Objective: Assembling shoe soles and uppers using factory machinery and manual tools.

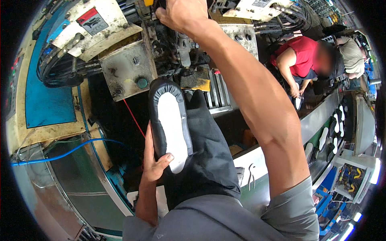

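where left fingers (149,141) grip — one shoe (173,116)

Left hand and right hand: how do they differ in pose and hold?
The left hand is lower in the view; the right hand is at the top edge. The left hand holds the black shoe, thumb on its white bottom; the right hand is partly cut off, so its grip can't be told. Both are bare.

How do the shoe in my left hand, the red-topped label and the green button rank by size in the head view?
Largest to smallest, as seen:
1. Shoe, probably enlarged by nearness
2. Label
3. Green button
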Demonstrator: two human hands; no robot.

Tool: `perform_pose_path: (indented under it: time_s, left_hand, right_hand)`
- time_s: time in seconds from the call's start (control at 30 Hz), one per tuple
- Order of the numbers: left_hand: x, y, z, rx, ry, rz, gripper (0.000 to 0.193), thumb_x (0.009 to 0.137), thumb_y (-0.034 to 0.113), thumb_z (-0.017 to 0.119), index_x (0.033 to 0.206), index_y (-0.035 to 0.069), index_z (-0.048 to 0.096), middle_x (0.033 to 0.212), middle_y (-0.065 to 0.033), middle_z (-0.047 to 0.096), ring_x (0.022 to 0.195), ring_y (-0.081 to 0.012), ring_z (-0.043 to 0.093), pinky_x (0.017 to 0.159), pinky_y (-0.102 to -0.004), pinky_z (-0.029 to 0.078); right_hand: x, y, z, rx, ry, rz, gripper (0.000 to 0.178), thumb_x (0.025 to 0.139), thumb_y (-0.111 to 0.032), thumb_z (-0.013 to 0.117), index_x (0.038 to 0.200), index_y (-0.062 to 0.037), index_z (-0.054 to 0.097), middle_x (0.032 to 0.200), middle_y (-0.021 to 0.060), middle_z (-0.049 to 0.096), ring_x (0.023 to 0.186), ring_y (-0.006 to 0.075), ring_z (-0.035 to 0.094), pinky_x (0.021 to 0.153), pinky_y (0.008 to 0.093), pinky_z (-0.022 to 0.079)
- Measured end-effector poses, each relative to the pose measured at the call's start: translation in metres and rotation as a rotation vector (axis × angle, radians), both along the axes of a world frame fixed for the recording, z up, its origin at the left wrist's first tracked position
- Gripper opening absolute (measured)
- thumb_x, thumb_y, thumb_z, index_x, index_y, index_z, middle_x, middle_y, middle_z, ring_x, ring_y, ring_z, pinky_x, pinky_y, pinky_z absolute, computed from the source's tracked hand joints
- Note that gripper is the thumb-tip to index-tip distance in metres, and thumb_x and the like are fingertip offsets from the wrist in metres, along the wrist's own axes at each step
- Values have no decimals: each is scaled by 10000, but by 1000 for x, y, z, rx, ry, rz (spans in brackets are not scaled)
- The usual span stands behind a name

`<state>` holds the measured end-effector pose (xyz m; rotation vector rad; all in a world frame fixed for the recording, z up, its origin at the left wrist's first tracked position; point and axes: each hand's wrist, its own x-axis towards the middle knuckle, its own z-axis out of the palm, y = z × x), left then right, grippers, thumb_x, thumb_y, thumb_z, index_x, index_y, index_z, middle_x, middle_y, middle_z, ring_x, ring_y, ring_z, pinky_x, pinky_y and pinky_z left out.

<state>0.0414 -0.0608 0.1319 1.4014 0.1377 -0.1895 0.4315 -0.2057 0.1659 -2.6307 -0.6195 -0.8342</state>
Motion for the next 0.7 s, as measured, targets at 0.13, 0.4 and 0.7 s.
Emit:
perform_pose_path:
  time_s: [0.13, 0.4, 0.7]
  left_hand:
    - [3, -5, -3, -133, 74, 35, 1141, 820, 201, 730, 1775, 64, 121, 1723, -195, 368, 1569, -343, 423, 1296, -494, 334]
    - [-40, 3, -21, -440, 163, 261, 944, 958, 349, 735, 1731, 51, 282, 1579, -184, 558, 1403, -310, 614, 1151, -470, 547]
    - [-77, -1, -19, -297, 32, 381, 895, 994, 372, 704, 1723, 67, 285, 1551, -160, 544, 1395, -290, 588, 1156, -465, 512]
  right_hand:
    - [16, -1, -7, 7, 16, 33, 764, 945, -487, 768, 1619, -205, 544, 1687, 362, 367, 1608, 533, 283, 1317, 608, 276]
    - [-45, -29, 3, 61, 36, 209, 742, 976, -494, 758, 1627, -217, 534, 1683, 347, 387, 1598, 532, 309, 1317, 589, 293]
    - [-395, -38, -69, 1586, 1861, 365, 779, 1135, -562, 562, 1718, -94, 343, 1601, 136, 566, 1396, 282, 599, 1149, 477, 512]
